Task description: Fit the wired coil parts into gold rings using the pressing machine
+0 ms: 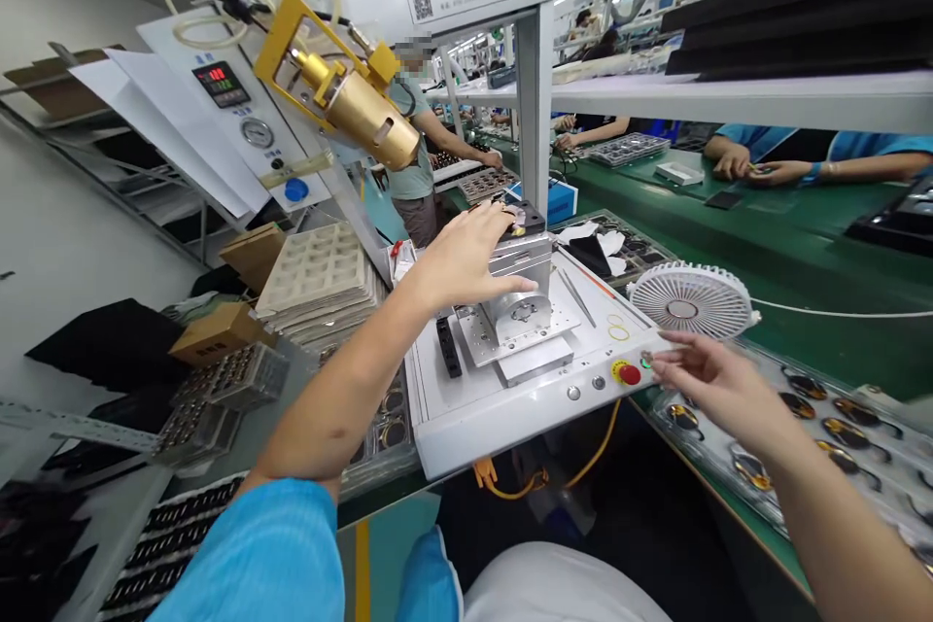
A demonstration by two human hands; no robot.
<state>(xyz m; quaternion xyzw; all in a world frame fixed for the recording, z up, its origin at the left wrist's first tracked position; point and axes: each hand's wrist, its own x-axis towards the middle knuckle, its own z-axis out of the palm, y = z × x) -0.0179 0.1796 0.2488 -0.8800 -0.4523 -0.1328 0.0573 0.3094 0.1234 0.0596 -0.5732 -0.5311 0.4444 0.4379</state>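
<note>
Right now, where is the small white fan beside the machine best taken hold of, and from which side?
Probably by its round outer rim, from the near side, with the right hand, which is closest. The small white fan sits tilted with its slotted grille facing up, so the rim offers the clearest edge to close fingers around, while the grille looks thin. No handle shows.

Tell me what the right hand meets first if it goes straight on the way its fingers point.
Probably the small green-lit button on the machine's white control panel, just beside the red emergency stop. The right hand's fingertips look almost on it, though depth is hard to judge.
</note>
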